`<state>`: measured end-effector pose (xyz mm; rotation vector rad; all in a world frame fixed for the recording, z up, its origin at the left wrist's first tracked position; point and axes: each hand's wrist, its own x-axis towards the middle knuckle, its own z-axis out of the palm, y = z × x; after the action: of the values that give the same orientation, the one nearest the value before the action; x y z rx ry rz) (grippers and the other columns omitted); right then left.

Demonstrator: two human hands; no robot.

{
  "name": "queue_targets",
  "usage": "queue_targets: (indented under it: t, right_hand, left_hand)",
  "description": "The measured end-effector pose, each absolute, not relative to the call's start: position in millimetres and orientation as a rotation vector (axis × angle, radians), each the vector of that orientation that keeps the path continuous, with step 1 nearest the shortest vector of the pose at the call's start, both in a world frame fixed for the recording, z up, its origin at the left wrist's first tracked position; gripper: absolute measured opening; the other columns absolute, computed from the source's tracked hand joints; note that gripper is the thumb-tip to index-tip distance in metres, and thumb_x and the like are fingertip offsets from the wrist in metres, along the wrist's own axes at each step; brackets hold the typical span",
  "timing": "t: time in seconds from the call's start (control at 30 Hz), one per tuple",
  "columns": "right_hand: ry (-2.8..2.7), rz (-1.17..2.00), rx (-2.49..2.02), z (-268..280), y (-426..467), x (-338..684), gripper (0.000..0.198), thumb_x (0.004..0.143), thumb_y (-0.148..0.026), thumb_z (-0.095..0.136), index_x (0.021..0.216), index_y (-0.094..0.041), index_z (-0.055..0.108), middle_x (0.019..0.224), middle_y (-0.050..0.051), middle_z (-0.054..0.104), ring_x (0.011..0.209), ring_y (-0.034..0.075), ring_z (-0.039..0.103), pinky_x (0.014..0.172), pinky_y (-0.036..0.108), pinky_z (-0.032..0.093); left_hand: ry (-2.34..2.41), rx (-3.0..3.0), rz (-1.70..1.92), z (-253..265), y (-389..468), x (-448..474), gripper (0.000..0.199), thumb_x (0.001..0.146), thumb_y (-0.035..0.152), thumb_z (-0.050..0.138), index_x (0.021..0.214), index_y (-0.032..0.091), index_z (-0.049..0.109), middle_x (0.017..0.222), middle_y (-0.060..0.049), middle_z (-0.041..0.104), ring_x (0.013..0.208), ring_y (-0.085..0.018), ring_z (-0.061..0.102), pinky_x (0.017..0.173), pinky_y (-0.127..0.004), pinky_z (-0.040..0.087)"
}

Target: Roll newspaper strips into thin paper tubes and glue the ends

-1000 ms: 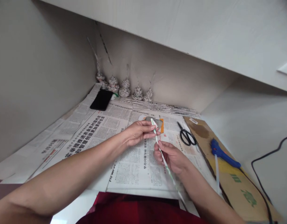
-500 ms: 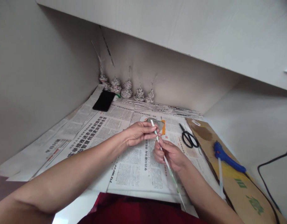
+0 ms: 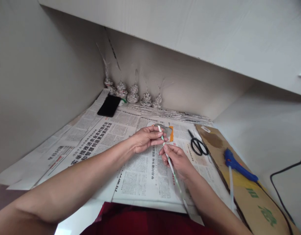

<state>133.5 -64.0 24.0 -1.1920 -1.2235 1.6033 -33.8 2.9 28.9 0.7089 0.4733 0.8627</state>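
A thin white-and-green rolled paper strip (image 3: 173,173) slants between my hands, its lower end trailing toward the table's front edge. Near its upper tip, my left hand (image 3: 149,138) pinches it between thumb and fingers. Just below, my right hand (image 3: 176,158) grips the same strip with thumb and fingertips. Behind my left fingers lies a grey, stone-like piece (image 3: 167,130) beside an orange patch (image 3: 171,133), partly hidden by the hand. Printed newspaper (image 3: 138,179) covers the surface beneath both hands.
Black scissors (image 3: 198,145) lie to the right. A blue glue gun (image 3: 241,166) rests on cardboard (image 3: 260,199). Several woven paper gourd shapes (image 3: 133,94) line the back wall, with paper sticks (image 3: 175,115) in front. A black phone (image 3: 109,106) sits at back left.
My right hand has shifted slightly and its fingers have moved up the strip, closer to my left hand. The strip's lower part has turned and swung a little. My left hand stays nearly still.
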Motion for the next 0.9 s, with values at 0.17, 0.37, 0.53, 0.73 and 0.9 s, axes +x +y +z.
queue_targets:
  t: [0.17,0.37,0.53,0.73,0.9]
  right_hand:
    - [-1.028,1.924,-0.986,21.4,-63.8,135.9,0.035,0.086,-0.05,0.055,0.072,-0.018,0.055,0.049,-0.006,0.037,0.041,0.008,0.037,0.039,0.021,0.025]
    - [-1.26,1.608,-1.189,22.2,-65.9,135.0,0.033,0.084,-0.049,0.057,0.08,-0.017,0.06,0.054,-0.004,0.048,0.045,0.008,0.044,0.042,0.021,0.031]
    - [-1.297,1.56,-1.217,24.1,-69.0,134.3,0.033,0.087,-0.048,0.053,0.077,-0.017,0.059,0.051,-0.004,0.048,0.044,0.008,0.043,0.042,0.021,0.029]
    - [-1.105,1.916,-1.004,26.6,-72.0,135.6,0.033,0.089,-0.049,0.049,0.075,-0.02,0.054,0.049,-0.006,0.04,0.041,0.009,0.038,0.04,0.021,0.027]
    - [-1.363,1.513,-1.238,29.7,-76.7,136.7,0.031,0.088,-0.046,0.053,0.079,-0.017,0.06,0.052,-0.002,0.051,0.048,0.009,0.045,0.048,0.022,0.035]
  left_hand:
    - [0.457,0.693,0.869,30.4,2.8,-33.4,0.017,0.075,0.005,0.068,0.091,0.01,0.064,0.084,-0.008,0.069,0.084,-0.018,0.07,0.072,-0.021,0.057]
    - [0.47,0.702,0.924,29.1,5.1,-33.6,0.02,0.075,0.004,0.068,0.094,0.009,0.064,0.084,-0.009,0.069,0.082,-0.019,0.071,0.071,-0.022,0.058]
    - [0.452,0.713,0.915,29.2,4.6,-33.9,0.024,0.075,0.005,0.069,0.097,0.011,0.064,0.082,-0.008,0.069,0.083,-0.019,0.071,0.073,-0.023,0.058]
    - [0.442,0.704,0.9,32.3,4.5,-35.0,0.024,0.077,0.004,0.066,0.1,0.01,0.064,0.083,-0.008,0.07,0.083,-0.018,0.071,0.073,-0.021,0.058]
    - [0.446,0.658,0.967,36.7,4.6,-37.3,0.035,0.078,0.004,0.065,0.112,0.012,0.059,0.099,-0.011,0.069,0.09,-0.018,0.07,0.078,-0.022,0.057]
